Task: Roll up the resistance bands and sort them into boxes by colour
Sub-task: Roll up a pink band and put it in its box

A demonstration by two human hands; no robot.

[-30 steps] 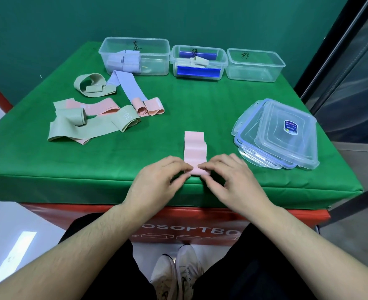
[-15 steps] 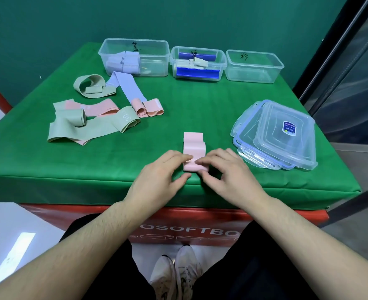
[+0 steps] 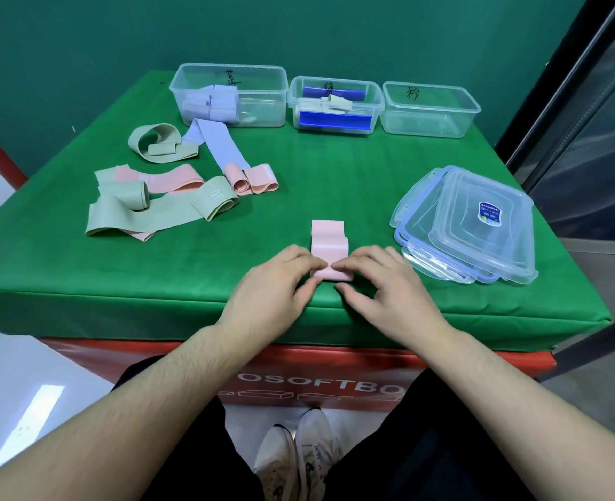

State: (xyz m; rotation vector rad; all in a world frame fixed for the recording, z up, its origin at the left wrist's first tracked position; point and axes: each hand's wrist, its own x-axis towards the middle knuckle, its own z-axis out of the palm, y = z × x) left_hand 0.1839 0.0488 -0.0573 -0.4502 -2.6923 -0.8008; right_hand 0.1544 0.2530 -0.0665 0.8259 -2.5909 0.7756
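Beyond your grip, three clear boxes line the counter's (image 3: 298, 197) far edge. The left box (image 3: 228, 94) holds rolled lilac bands, the middle box (image 3: 335, 103) holds a pale green roll between blue strips, and the right box (image 3: 429, 108) is marked in ink on its far wall. Your left hand (image 3: 275, 287) and right hand (image 3: 385, 287) both pinch the pink band (image 3: 329, 247), half rolled at the near edge. Compared with a second ago, its roll looks thicker and its flat tail shorter. Stacked lids (image 3: 479, 226) lie right of your grip.
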